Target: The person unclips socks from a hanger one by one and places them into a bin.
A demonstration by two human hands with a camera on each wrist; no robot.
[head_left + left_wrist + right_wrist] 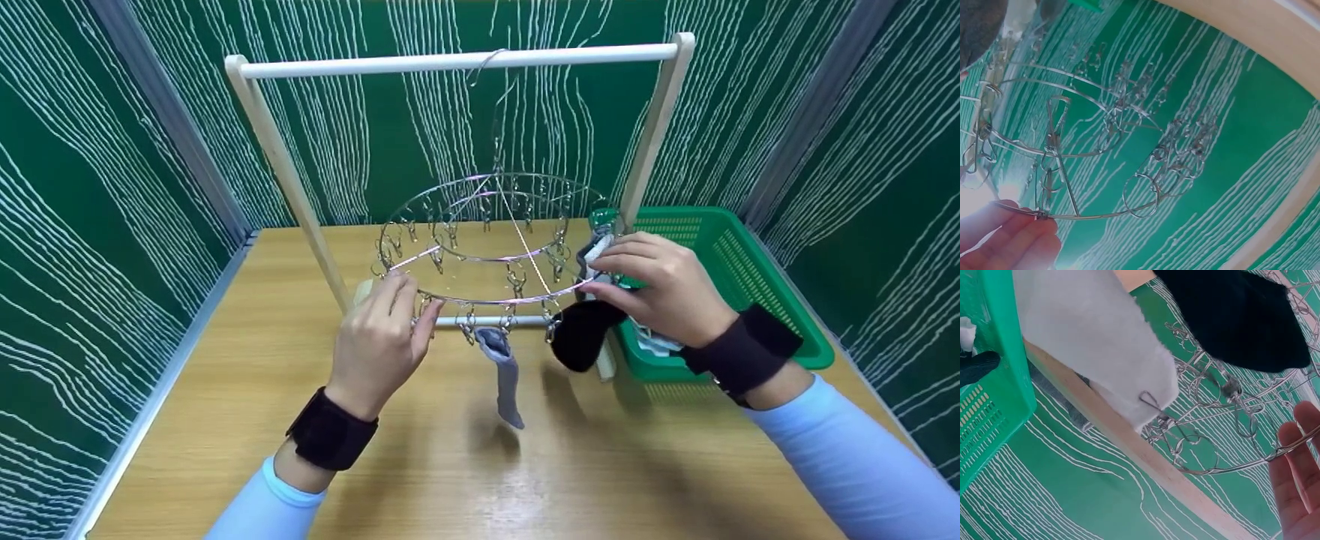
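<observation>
A round metal hanger (499, 302) with two rings and many small clips hangs by its hook from a white rod. My left hand (375, 337) holds the outer ring at its near left, fingertips on the wire in the left wrist view. At the right side, my right hand (667, 281) has the same ring between thumb and fingers; those fingers (1292, 467) lie fairly straight along the wire. A grey sock (508, 382) dangles from the front edge. Beside the right hand hang a black sock (1241, 320) and a white sock (1095, 337), the white one caught in a clip.
A wooden stand with a white top rod (375, 64) frames the hanger. Behind the right hand, a green basket (795, 315) with pale and dark cloth items sits on the wooden table (247, 375). Green walls with white streaks enclose the table.
</observation>
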